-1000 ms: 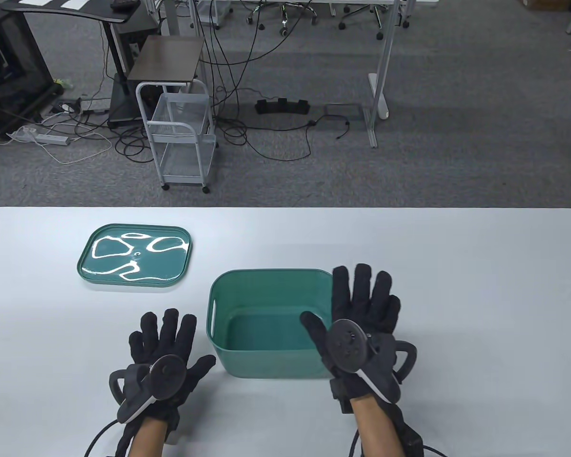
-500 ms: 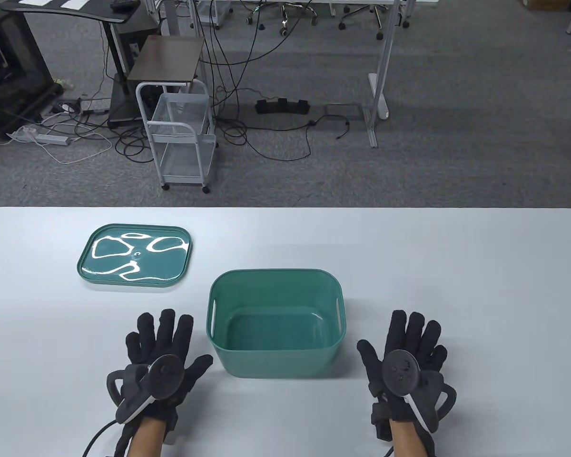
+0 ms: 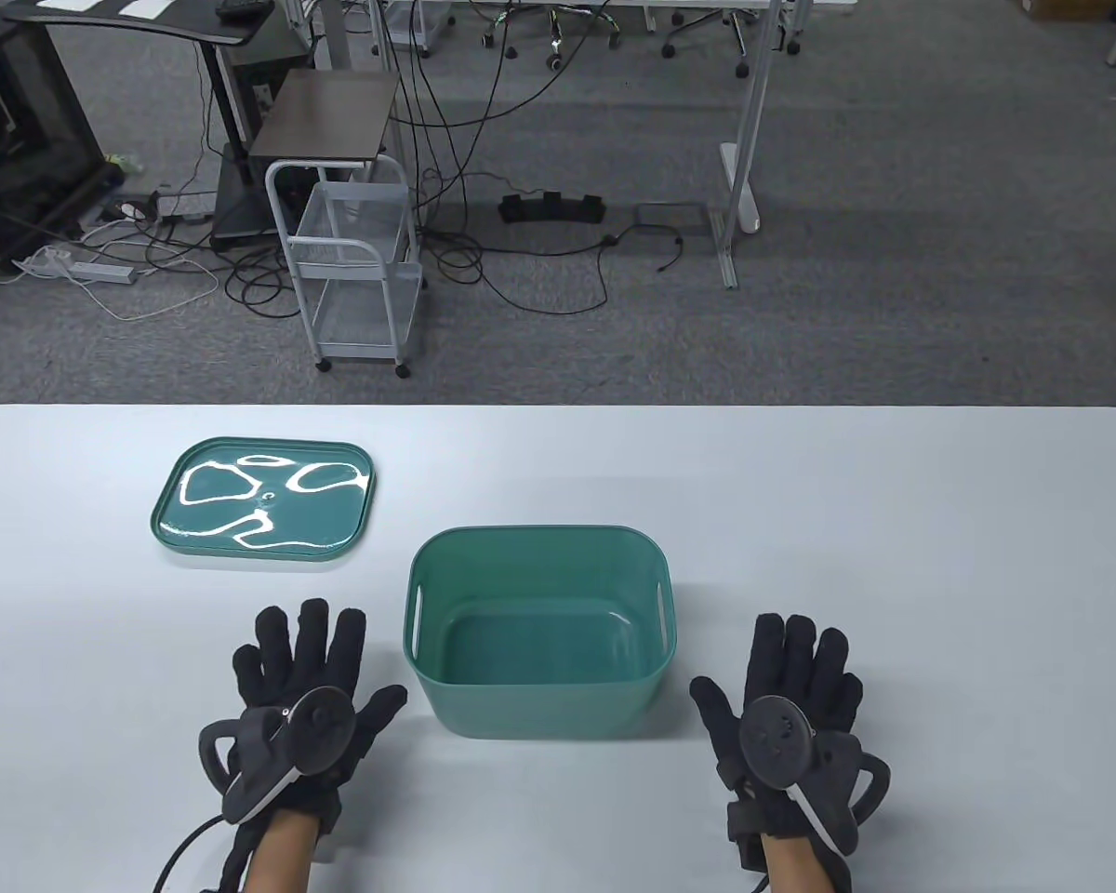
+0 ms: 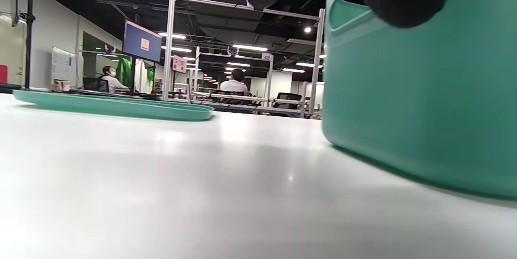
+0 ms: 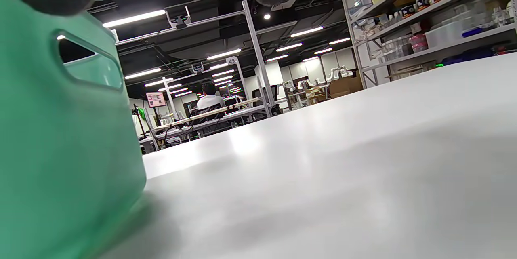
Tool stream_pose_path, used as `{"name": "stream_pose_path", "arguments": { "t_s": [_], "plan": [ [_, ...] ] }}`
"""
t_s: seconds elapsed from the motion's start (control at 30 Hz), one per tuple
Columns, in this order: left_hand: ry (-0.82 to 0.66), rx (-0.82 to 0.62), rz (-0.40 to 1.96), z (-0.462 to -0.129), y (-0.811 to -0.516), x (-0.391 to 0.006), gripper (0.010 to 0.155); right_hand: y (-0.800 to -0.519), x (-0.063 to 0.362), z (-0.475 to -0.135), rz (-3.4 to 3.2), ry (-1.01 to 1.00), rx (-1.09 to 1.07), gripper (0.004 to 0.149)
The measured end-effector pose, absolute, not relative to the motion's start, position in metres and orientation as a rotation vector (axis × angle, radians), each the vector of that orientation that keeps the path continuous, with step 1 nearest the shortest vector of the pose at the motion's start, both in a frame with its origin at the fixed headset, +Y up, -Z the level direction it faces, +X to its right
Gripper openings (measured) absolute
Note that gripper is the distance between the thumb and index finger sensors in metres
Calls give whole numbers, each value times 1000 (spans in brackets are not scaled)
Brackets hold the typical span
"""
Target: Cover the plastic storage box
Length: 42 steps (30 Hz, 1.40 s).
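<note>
An open green plastic storage box (image 3: 539, 688) stands on the white table (image 3: 893, 521), near the front centre. It has handle slots in both short sides and looks empty inside. Its flat green lid (image 3: 265, 499) lies apart on the table at the back left. My left hand (image 3: 312, 670) lies with fingers spread just left of the box, holding nothing. My right hand (image 3: 786, 674) lies with fingers spread just right of the box, holding nothing. The box fills the right of the left wrist view (image 4: 420, 97) and the left of the right wrist view (image 5: 60, 150). The lid shows low in the left wrist view (image 4: 113, 107).
The table's far edge runs behind the lid and box. Beyond it on the floor stand a white wire cart (image 3: 358, 270), a small dark side table (image 3: 325, 116), desk legs and loose cables.
My right hand has come off the box's right side and drawn back down to the table beside it. My left hand has shifted slightly left and back. Box and lid have not moved.
</note>
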<state>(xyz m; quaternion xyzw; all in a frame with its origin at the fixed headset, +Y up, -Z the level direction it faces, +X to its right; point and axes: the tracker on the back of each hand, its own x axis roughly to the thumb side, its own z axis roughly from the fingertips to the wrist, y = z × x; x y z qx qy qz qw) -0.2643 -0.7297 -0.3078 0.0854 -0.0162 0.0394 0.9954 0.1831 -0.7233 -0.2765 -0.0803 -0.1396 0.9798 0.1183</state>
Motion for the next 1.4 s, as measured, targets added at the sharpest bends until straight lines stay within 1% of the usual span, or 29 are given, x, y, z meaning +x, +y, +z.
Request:
{"name": "stream_pose_path", "arguments": {
  "t_s": [0.1, 0.23, 0.37, 0.47, 0.63, 0.7, 0.77, 0.87, 1.07, 1.13, 1.23, 1.3, 1.4],
  "plan": [
    [-19, 119, 20, -321, -719, -270, 90, -724, 182, -278, 2867, -412, -218, 92],
    [-18, 68, -104, -348, -702, -281, 89, -725, 180, -279, 2874, -407, -200, 92],
    [-2, 39, -145, -370, -694, -289, 89, -724, 179, -279, 2880, -413, -184, 91],
    [12, 11, -135, -388, -693, -293, 89, -725, 178, -279, 2883, -430, -168, 91],
    [19, -20, -117, -417, -702, -298, 91, -724, 176, -279, 2890, -459, -148, 91],
    [31, -61, -113, -428, -709, -300, 92, -724, 176, -279, 2890, -473, -142, 91],
    [56, -140, -80, -438, -715, -300, 93, -725, 176, -279, 2888, -481, -137, 91],
    [73, -202, -48, -450, -724, -302, 96, -725, 176, -279, 2889, -493, -132, 91],
    [75, -282, -40, -460, -750, -301, 97, -725, 174, -279, 2885, -492, -115, 90],
    [80, -328, -10, -462, -760, -301, 97, -725, 173, -278, 2895, -491, -112, 90],
    [83, -347, 15, -463, -768, -301, 96, -725, 173, -278, 2895, -489, -103, 90],
    [91, -306, 8, -464, -768, -302, 94, -725, 172, -278, 2896, -488, -98, 89],
    [107, -234, -25, -466, -765, -302, 81, -725, 172, -278, 2897, -489, -91, 89]
  ]
}}
